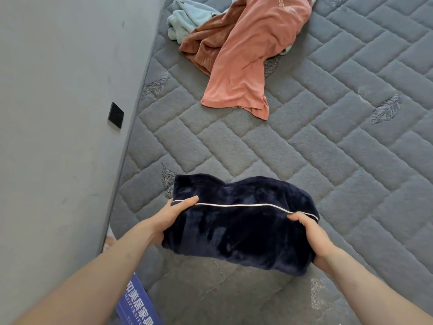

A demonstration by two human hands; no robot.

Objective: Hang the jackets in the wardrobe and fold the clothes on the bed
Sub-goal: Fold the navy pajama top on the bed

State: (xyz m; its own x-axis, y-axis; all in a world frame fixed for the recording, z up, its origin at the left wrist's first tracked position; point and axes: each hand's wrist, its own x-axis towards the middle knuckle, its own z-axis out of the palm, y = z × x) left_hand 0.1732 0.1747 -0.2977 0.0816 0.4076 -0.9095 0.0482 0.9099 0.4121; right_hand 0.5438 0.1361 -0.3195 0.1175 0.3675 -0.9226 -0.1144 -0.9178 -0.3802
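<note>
Along the far left stands a grey wall bearing a small black square plate, with the mattress edge running just beside it. At the lower left, a blue label with white characters shows at the mattress side. Left hand: thumb laid across the top of a folded dark blue garment, fingers curled beneath its left end; the grip is closed on the cloth. A thin white piping line runs across the garment's upper face from one thumb to the other. Right hand: same arrangement at the right end, thumb on top, fingers underneath, closed on the cloth. Whether the bundle rests on the grey quilted bed or is held just above it cannot be told. Well apart, towards the bed's far end, lies an unfolded heap: a light blue garment leftmost, a brown garment against it, and a salmon-pink garment draped over both, its hem spread towards the middle of the bed.
</note>
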